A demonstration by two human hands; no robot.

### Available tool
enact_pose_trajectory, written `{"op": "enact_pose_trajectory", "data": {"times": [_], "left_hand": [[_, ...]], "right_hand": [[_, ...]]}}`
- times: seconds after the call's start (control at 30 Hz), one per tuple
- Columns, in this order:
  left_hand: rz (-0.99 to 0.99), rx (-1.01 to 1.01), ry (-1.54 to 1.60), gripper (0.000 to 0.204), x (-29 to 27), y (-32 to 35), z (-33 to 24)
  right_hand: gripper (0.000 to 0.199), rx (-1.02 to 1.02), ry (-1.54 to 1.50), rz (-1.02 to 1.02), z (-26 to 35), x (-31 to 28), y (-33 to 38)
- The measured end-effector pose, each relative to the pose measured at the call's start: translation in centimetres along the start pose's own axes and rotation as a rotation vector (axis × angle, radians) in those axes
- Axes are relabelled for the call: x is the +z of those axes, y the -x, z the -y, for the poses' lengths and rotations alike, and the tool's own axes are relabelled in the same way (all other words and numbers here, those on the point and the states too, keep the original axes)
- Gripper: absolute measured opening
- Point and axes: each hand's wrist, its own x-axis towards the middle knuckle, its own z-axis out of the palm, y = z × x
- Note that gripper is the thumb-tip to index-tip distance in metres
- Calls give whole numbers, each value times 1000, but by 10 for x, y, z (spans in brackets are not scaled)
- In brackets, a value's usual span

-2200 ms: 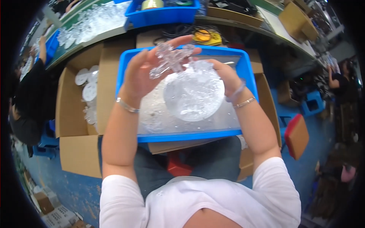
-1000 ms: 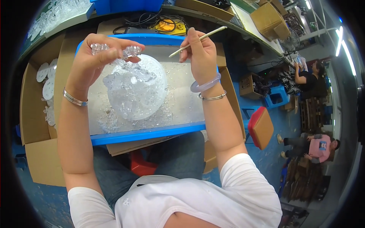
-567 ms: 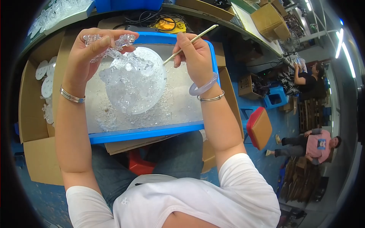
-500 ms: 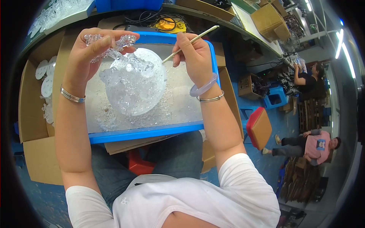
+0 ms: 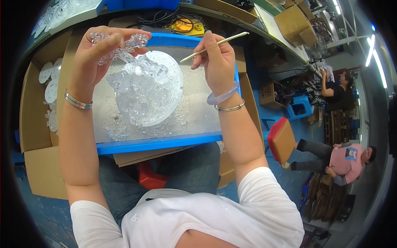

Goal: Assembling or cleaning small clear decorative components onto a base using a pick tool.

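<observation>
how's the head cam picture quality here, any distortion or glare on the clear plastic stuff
Head view: strong fisheye, so the blue plastic tray's rim bows and the corners go black. The clear round plastic dome and the clear plastic sprig in the left hand glint white, which hides their detail. The thin pale stick in the right hand is sharp. Ceiling strip lights blow out at right.

a workshop: cardboard boxes, blue bins, long worktables, other workers seated nearby.
</observation>
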Motion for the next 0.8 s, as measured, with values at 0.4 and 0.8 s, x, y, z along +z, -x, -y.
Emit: {"op": "enact_pose_trajectory", "data": {"times": [0.4,0.8], "left_hand": [[1,-1,-14,25,3,0,2],[-20,-13,-56,32,0,1,0]], "right_hand": [[29,26,67,27,0,3,1],[30,52,58,31,3,4,3]]}}
